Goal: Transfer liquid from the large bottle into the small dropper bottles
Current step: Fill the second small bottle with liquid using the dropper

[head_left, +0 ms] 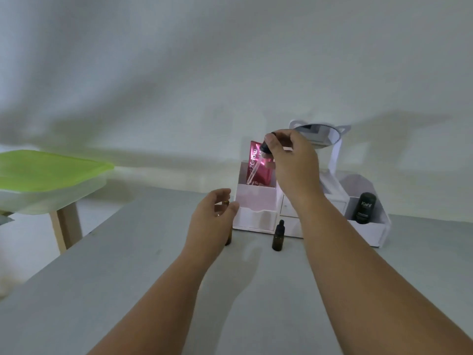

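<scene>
On the grey table (pixel 115 290) the left hand (pixel 212 219) curls round the large bottle (pixel 228 239) while the right hand (pixel 291 165) pinches a dropper (pixel 257 166) by its bulb above (1 capped small bottle (pixel 278 238) stands beside), so best keep the tip down and the squeeze steady.

Your right hand (pixel 294 165) held a dropper (pixel 265 149) above the table (pixel 128 252), its tip slanting down left of your fingers, before a sachet (pixel 256 156) standing in an organiser (pixel 256 216). Lower left, your left hand (pixel 212 221) gripped the large bottle (pixel 228 237) on the table. A small dropper bottle (pixel 278 237) stood right of those fingers. A mirror (pixel 320 134) sat behind your right fingers.
</scene>
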